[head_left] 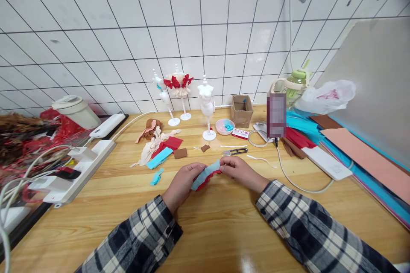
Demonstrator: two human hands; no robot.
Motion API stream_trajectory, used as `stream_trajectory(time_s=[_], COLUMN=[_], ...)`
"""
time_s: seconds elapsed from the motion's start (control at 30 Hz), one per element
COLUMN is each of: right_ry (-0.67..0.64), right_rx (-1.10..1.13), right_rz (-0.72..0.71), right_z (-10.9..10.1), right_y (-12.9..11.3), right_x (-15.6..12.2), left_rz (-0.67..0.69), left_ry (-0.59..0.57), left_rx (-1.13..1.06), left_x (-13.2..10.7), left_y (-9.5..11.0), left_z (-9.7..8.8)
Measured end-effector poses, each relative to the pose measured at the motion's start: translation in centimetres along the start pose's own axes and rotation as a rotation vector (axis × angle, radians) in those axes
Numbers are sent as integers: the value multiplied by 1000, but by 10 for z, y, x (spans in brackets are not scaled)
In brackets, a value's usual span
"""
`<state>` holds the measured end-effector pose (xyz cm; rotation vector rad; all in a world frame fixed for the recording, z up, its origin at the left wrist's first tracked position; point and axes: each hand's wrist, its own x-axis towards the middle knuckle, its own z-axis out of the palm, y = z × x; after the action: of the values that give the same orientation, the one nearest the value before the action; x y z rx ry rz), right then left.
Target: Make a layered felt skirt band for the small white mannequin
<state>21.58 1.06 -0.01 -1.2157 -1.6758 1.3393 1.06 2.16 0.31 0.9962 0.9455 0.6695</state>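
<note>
My left hand [183, 183] and my right hand [241, 172] are both closed on a small ruffled strip of light blue and red fabric [205, 174], held between them just above the wooden table [128, 204]. Each hand pinches one end of the strip. Small thread snips [235, 152] lie just beyond my right hand. A pile of fabric scraps in cream, red, blue and brown [162, 147] lies beyond my left hand. Three small white mannequin stands sit at the back; a bare one [206, 106] and a dressed one with red bows [178, 85] are plain to see.
A white power strip with plugs and cables [78, 164] runs along the left. A small cardboard box [241, 110], a pink dish [224, 126], a white cable [297, 183], stacked coloured felt sheets [361, 153] and a green bottle [296, 83] fill the back right.
</note>
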Motion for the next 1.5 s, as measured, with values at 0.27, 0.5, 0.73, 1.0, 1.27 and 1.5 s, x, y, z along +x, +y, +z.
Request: stream_trajectory(time_s=[0.27, 0.5, 0.73, 1.0, 1.27, 1.5], right_ry=[-82, -3, -12, 146, 194, 255], right_rx=[22, 141, 56, -111, -255, -609], right_rz=[37, 128, 122, -50, -133, -315], right_z=[2, -4, 10, -2, -14, -22], right_y=[2, 0, 6, 13, 17, 21], right_x=[-2, -2, 0, 6, 7, 6], left_rz=[-9, -4, 37, 207, 375, 731], left_ry=[-73, -28, -2, 50, 237, 83], left_rx=[329, 283, 338, 564, 771, 1320], left_x=[0, -1, -4, -6, -2, -1], left_y=[-2, 0, 1, 8, 10, 8], left_z=[-1, -1, 5, -3, -26, -33])
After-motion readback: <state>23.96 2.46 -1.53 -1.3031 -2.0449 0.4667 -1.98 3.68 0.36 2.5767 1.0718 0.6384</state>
